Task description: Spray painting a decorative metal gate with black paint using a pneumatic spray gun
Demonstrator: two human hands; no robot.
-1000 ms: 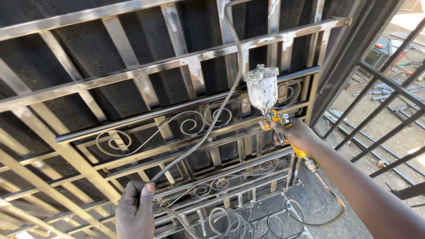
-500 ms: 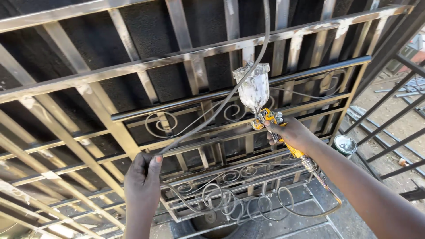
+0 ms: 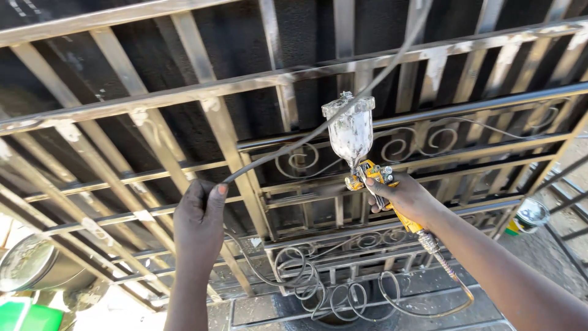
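Clearly, paint-speckled spray gun point(image 3: 361, 159) sits in right hand point(image 3: 404, 199).

A yellow spray gun point(image 3: 375, 179) with a paint-smeared upright cup, its grey hose point(image 3: 318, 130) arcing overhead.

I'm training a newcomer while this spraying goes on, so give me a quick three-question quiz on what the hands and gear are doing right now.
1. True or false: the right hand holds the spray gun with its cup above the handle.
2. What does the left hand grip?
A. a grille bar
B. the hose
C. the tin
3. Fill in: the small can stands at the far ____ of the view, beyond the grille.

Key: 1 true; 2 B; 3 right.
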